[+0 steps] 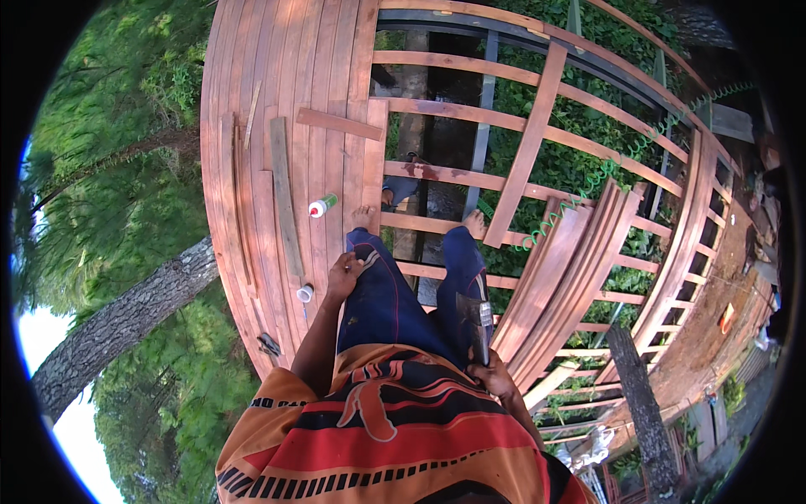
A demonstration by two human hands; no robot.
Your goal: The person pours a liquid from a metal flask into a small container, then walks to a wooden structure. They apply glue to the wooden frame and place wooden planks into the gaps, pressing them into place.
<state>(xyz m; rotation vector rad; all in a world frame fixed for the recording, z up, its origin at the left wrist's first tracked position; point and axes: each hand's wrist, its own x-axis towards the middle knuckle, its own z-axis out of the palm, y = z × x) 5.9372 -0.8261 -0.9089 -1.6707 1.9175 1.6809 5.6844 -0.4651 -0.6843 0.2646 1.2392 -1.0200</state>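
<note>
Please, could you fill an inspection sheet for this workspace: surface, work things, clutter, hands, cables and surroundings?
Surface: deck boarded on the left; on the right, bare joists with open gaps.
Work things: dark tool, its exact kind unclear; board stack lying across the joists.
Clutter: bottle with red cap, white container and grey plank, all on the deck.
Hands: left hand beside the left knee, grip unclear; right hand has its fingers around the tool.
Cables: green coiled line over the joists.
Surroundings: tree trunk and foliage on the left.
</note>
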